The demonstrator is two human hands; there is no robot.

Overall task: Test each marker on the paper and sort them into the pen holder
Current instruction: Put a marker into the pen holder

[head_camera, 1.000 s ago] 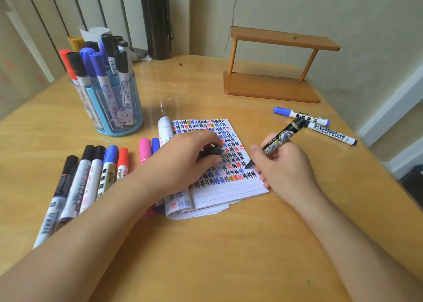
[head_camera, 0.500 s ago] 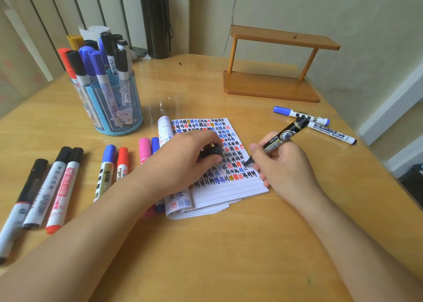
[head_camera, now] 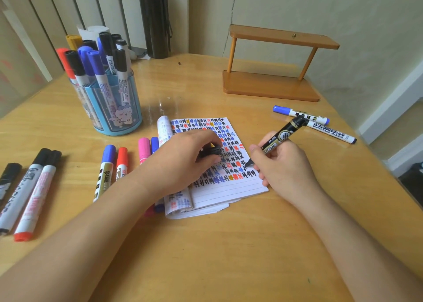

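black marker (head_camera: 282, 136): fingers (head_camera: 254, 150) of right hand (head_camera: 286, 173) curled round barrel, tip on paper (head_camera: 229, 187) just inside its right edge. black cap (head_camera: 211, 152): pinched in left hand (head_camera: 183, 162), over paper. pen holder (head_camera: 114, 109): far left, packed with markers, well apart. two whiteboard markers (head_camera: 299, 114): far right, near table (head_camera: 229, 244) edge.

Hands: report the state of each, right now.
Left hand: holding a black marker cap, over the notebook.
Right hand: holding the uncapped black marker, tip at the page.
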